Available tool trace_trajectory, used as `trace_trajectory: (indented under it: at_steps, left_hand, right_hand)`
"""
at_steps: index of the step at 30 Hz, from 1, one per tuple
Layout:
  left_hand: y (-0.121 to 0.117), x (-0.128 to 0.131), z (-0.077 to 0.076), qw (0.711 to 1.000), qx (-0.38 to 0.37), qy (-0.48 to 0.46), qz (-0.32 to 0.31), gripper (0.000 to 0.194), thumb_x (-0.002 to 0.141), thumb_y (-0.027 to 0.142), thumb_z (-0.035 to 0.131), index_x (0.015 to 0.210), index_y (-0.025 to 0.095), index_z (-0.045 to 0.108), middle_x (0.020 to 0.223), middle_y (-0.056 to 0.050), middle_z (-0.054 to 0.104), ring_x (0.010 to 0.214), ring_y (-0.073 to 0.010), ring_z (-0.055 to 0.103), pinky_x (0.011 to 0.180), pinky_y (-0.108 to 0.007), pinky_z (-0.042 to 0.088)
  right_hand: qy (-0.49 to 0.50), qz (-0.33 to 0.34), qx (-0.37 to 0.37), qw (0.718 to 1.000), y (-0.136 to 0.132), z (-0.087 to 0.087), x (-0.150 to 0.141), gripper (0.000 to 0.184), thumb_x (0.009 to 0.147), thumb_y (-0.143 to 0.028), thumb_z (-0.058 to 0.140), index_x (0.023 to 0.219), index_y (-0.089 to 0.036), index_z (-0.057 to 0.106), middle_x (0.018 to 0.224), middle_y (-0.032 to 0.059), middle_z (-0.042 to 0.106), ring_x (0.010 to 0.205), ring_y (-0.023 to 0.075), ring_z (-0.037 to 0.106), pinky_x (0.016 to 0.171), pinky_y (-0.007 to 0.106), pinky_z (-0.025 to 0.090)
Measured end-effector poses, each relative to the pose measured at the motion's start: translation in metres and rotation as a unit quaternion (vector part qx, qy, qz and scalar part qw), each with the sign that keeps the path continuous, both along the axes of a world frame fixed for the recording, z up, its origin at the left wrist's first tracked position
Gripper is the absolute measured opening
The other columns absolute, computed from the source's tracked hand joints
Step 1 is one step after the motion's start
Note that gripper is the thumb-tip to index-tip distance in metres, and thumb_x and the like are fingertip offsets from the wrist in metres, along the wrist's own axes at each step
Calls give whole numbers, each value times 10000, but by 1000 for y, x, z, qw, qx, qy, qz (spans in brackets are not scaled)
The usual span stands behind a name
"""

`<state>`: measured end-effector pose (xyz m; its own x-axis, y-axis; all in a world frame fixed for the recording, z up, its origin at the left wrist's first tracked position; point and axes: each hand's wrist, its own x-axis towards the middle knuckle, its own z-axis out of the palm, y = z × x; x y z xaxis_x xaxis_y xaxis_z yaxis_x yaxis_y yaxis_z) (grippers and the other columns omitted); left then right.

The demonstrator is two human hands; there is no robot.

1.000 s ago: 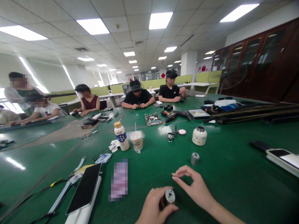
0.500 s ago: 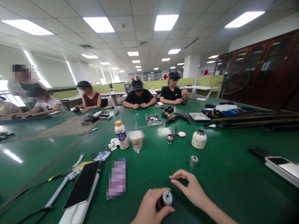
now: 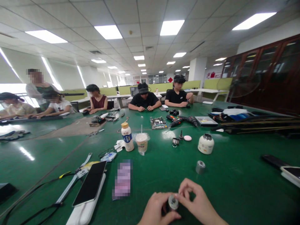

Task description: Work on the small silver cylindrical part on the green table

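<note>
My left hand (image 3: 157,207) is wrapped round a small silver motor (image 3: 173,203), a short metal cylinder whose round end faces up with a dark centre. My right hand (image 3: 198,200) is at the motor's upper right rim, fingers curled in and a fingertip apparently touching the edge. Whether anything tiny sits between those fingers cannot be made out. Ahead of the right hand a second silver metal cylinder (image 3: 200,167) stands on the green table (image 3: 159,168), with an opening in its top.
A cream flask (image 3: 206,144), a drink cup (image 3: 142,143) and a bottle (image 3: 127,137) stand farther back. On the left lie a phone (image 3: 91,184) and a strap (image 3: 70,187). A circuit board (image 3: 158,122) and drills (image 3: 182,121) lie beyond. Several people sit around the table.
My right hand has moved in from the upper right to the motor's top and its fingers have curled. The left hand still holds the motor. The view has turned slightly left.
</note>
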<state>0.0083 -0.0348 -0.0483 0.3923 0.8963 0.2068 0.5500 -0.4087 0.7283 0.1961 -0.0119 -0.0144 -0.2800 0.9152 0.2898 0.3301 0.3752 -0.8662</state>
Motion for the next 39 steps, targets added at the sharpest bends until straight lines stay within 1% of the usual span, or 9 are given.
trace_trajectory:
  at_steps: [3, 7, 11, 15, 19, 25, 28, 33, 39]
  left_hand:
    - [-1, 0, 0, 1000, 5, 3, 7, 491, 693, 402, 824, 1128, 223, 685, 886, -41, 751, 730, -201, 642, 723, -274, 446]
    - [-4, 1, 3, 1000, -5, -3, 16, 410, 715, 367, 811, 1080, 215, 700, 901, -43, 748, 764, -208, 645, 762, -287, 448]
    - [-4, 1, 3, 1000, -2, -5, 7, 386, 724, 343, 809, 1074, 223, 699, 899, -32, 748, 766, -210, 641, 750, -284, 434]
    - [-2, 0, 2, 1000, -13, 1, 8, 455, 713, 387, 813, 1121, 229, 690, 909, -36, 747, 748, -202, 636, 747, -278, 434]
    - [-3, 0, 5, 999, -27, 4, 16, 507, 713, 389, 811, 1180, 249, 669, 937, -43, 742, 782, -213, 641, 780, -291, 441]
    - [-4, 1, 10, 999, -41, 10, 18, 525, 689, 339, 834, 1180, 246, 671, 933, -48, 742, 790, -233, 647, 780, -310, 435]
    - [-3, 1, 9, 999, -37, 6, 18, 512, 698, 352, 828, 1175, 252, 672, 932, -46, 739, 793, -231, 645, 779, -309, 432]
    - [-3, 0, 6, 1000, -19, 9, 17, 482, 701, 347, 829, 1145, 234, 681, 880, -43, 735, 754, -221, 633, 746, -298, 424]
    - [-3, -1, 1, 1000, 10, -3, 2, 444, 728, 356, 811, 1129, 218, 681, 926, -50, 744, 764, -224, 635, 745, -301, 419]
  right_hand:
    - [30, -24, 41, 998, 2, 3, 5, 189, 839, -378, 659, 819, -208, 578, 625, -23, 605, 618, 169, 606, 645, 282, 499]
    - [-20, 51, 57, 997, -5, 4, 1, 123, 842, -299, 659, 934, -218, 664, 913, 56, 703, 890, 230, 652, 827, 350, 509]
    - [-38, 70, 69, 994, -10, 0, -6, 141, 872, -277, 635, 753, -224, 690, 780, 41, 705, 784, 214, 659, 739, 340, 519]
    - [19, 11, 70, 997, 3, -4, 1, 152, 866, -319, 659, 751, -225, 689, 811, 46, 722, 802, 220, 684, 765, 346, 538]
    - [20, -59, 49, 997, 27, -21, 18, 179, 831, -383, 691, 785, -211, 707, 850, 58, 722, 840, 238, 701, 805, 356, 550]
    - [-50, -31, 28, 998, 44, -49, 31, 126, 808, -347, 713, 742, -243, 741, 901, 66, 753, 1049, 310, 650, 922, 502, 489]
    - [-15, -25, -1, 1000, 42, -44, 29, 173, 817, -376, 705, 749, -218, 724, 892, 80, 757, 1011, 305, 674, 912, 485, 498]
    - [100, 35, -46, 993, 19, -19, 12, 256, 867, -393, 663, 706, -195, 646, 854, 71, 760, 932, 254, 709, 870, 393, 524]
    - [57, 89, -24, 994, -5, -5, -4, 232, 870, -326, 670, 674, -202, 681, 820, 49, 755, 815, 216, 706, 800, 347, 521]
